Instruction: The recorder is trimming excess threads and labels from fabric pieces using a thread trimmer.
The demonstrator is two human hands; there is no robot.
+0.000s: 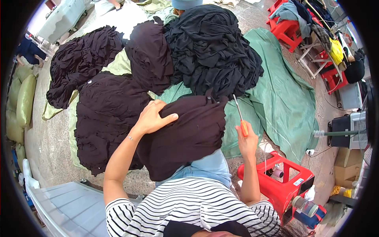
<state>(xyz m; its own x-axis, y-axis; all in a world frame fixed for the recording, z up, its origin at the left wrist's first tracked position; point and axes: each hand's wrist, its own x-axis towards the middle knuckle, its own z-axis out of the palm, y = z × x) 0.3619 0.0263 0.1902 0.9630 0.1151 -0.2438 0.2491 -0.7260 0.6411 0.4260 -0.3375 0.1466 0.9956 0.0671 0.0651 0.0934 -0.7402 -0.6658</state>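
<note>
Clasped an orange-handled tool [244, 128] in the right grip [248, 144], with the left grip [152, 118] on dark brown cloth [187, 132].
Could not tell pinching from resting at the left; draped the cloth over the lap [215, 162], by the green sheet's [276, 79] near edge, beside a brown pile [110, 114], with a black heap [211, 47] beyond.

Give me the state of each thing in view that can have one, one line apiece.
Dark brown cloth: draped over the lap, creased
Left hand: on that cloth, thumb spread; grip unclear
Orange-handled tool: held, metal shaft pointing away from the person
Right hand: closed around the handle
Black cloth heap: piled high, crumpled
Green sheet: spread out, wrinkled
Sacks: filled, stacked
</note>
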